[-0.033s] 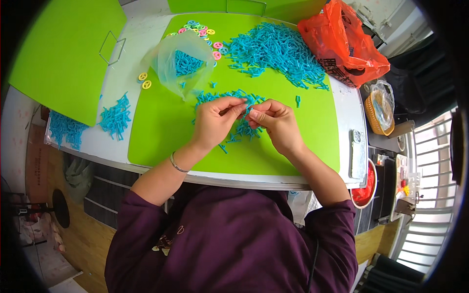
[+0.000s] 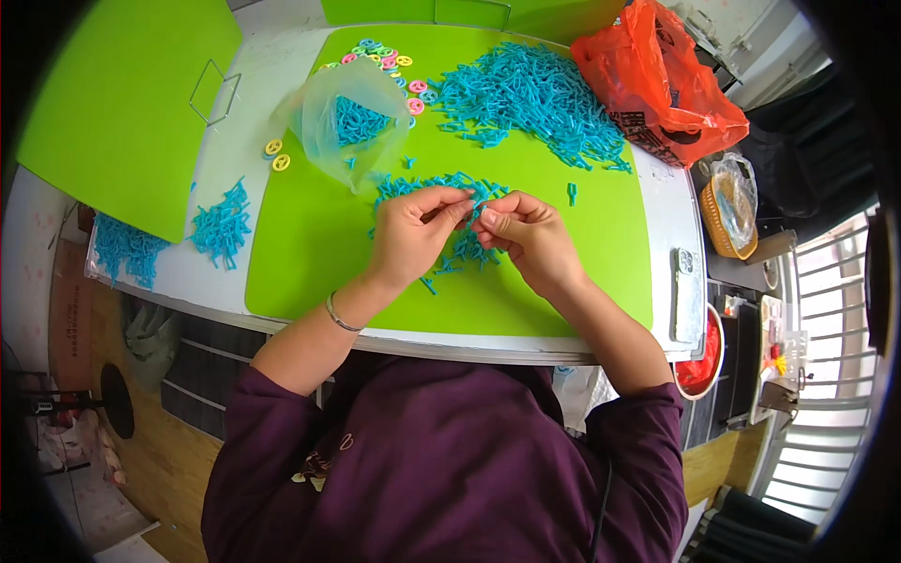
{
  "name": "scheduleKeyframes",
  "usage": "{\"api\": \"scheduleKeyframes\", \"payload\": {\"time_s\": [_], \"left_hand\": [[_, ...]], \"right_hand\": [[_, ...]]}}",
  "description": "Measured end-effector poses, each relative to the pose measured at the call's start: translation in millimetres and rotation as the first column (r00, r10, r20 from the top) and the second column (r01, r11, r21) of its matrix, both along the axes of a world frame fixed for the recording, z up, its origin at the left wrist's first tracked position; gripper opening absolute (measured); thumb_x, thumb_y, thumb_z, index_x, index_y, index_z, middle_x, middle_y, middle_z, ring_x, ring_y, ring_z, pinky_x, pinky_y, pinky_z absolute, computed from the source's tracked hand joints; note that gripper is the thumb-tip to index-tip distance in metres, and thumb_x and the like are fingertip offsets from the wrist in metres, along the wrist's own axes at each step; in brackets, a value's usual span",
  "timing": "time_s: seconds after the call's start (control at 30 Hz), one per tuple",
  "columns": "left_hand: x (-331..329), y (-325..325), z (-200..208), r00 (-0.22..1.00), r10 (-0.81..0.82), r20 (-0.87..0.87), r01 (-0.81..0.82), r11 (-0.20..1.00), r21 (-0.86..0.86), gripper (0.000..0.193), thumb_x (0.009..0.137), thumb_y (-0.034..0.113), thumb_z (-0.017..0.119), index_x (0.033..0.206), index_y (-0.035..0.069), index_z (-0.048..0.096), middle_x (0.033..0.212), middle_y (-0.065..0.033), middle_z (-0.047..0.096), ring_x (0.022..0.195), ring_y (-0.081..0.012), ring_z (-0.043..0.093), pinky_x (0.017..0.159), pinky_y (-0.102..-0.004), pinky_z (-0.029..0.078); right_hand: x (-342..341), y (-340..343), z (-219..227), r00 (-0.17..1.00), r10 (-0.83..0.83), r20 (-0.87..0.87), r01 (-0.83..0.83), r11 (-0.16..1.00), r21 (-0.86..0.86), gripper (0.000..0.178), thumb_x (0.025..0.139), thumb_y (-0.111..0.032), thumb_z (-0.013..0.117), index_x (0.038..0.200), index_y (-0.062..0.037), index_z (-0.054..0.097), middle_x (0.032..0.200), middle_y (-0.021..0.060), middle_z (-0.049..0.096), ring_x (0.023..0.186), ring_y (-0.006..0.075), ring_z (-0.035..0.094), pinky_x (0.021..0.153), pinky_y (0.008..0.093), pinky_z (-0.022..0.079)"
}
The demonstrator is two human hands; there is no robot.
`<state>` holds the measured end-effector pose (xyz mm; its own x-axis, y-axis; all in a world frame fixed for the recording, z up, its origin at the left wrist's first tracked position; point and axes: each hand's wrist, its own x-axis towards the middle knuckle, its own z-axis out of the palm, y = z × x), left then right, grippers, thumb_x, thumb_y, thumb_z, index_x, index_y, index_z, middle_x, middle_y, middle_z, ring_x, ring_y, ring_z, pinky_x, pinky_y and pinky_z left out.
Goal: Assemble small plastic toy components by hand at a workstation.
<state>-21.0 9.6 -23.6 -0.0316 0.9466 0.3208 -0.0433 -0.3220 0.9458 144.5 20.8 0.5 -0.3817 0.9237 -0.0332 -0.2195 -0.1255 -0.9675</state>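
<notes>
My left hand (image 2: 411,235) and my right hand (image 2: 533,236) meet over a small pile of blue plastic pieces (image 2: 474,253) on a green mat (image 2: 591,272). Fingertips of both hands are pinched close together on a small blue forked plastic piece (image 2: 480,208), mostly covered by the fingers. Just beyond the left hand stands a frosted plastic bag (image 2: 324,141) holding more such pieces. A far larger heap of blue pieces (image 2: 535,98) lies at the back right. One loose piece (image 2: 572,194) rests on the mat to the right of my right hand.
Colourful plastic rings (image 2: 416,107) lie beside the bag, with two yellow ones (image 2: 282,163) left of it. More blue pieces (image 2: 222,225) sit on the white tabletop at left. A red plastic bag (image 2: 657,84) stands back right; a phone (image 2: 688,296) lies near the right edge.
</notes>
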Motion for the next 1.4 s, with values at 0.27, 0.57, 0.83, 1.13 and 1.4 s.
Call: {"api": "scheduleKeyframes", "payload": {"time_s": [0.27, 0.57, 0.83, 1.13, 1.4], "left_hand": [[5, -2, 15, 0.957, -0.201, 0.209, 0.22, 0.973, -0.072, 0.025, 0.083, 0.012, 0.065, 0.1, -0.004, 0.054, 0.086, -0.0077, 0.063, 0.077, -0.0102, 0.061, 0.067, -0.0227, 0.052], [-30, 3, 39, 0.962, -0.101, 0.253, 0.151, 0.971, -0.186, 0.017, 0.082, 0.01, 0.065, 0.096, 0.002, 0.06, 0.085, -0.0024, 0.063, 0.077, -0.0082, 0.058, 0.07, -0.0216, 0.046], [-118, -27, 23, 0.899, 0.356, -0.256, -0.371, 0.929, -0.013, 0.011, 0.083, 0.004, 0.06, 0.093, -0.001, 0.062, 0.08, -0.0017, 0.064, 0.07, -0.0074, 0.059, 0.066, -0.0201, 0.046], [-212, -52, -1, 0.274, 0.605, -0.748, -0.609, 0.71, 0.352, 0.052, 0.071, -0.012, 0.044, 0.117, 0.01, 0.056, 0.124, -0.0151, 0.049, 0.115, -0.0311, 0.046, 0.091, -0.034, 0.041], [-174, -39, 20, 0.179, 0.714, -0.677, -0.578, 0.633, 0.515, 0.047, 0.073, -0.009, 0.046, 0.115, 0.009, 0.057, 0.123, -0.0147, 0.049, 0.113, -0.0308, 0.047, 0.093, -0.0363, 0.039]], "right_hand": [[-1, 4, -6, 0.998, 0.003, -0.068, -0.003, 1.0, -0.003, 0.012, 0.088, -0.006, 0.055, 0.096, 0.0015, 0.06, 0.09, 0.0106, 0.064, 0.082, 0.0136, 0.061, 0.075, 0.0271, 0.051], [19, 19, -1, 0.963, -0.001, 0.271, -0.065, 0.97, 0.235, 0.022, 0.09, -0.008, 0.051, 0.108, 0.0017, 0.058, 0.093, 0.0077, 0.065, 0.082, 0.0118, 0.06, 0.074, 0.0248, 0.048], [42, 43, -2, 0.648, -0.398, 0.65, -0.02, 0.844, 0.536, 0.017, 0.084, -0.007, 0.058, 0.099, -0.0022, 0.065, 0.088, 0.0086, 0.066, 0.074, 0.0133, 0.061, 0.067, 0.0262, 0.048], [34, 39, -4, 0.569, -0.509, 0.646, -0.196, 0.678, 0.708, 0.014, 0.08, -0.01, 0.06, 0.091, -0.003, 0.066, 0.087, 0.0111, 0.064, 0.073, 0.0251, 0.062, 0.066, 0.0316, 0.049], [17, 90, -3, 0.403, -0.657, 0.637, -0.426, 0.481, 0.766, 0.017, 0.081, -0.016, 0.059, 0.097, -0.0114, 0.064, 0.081, 0.0095, 0.059, 0.079, 0.0275, 0.058, 0.069, 0.0375, 0.048]]}}
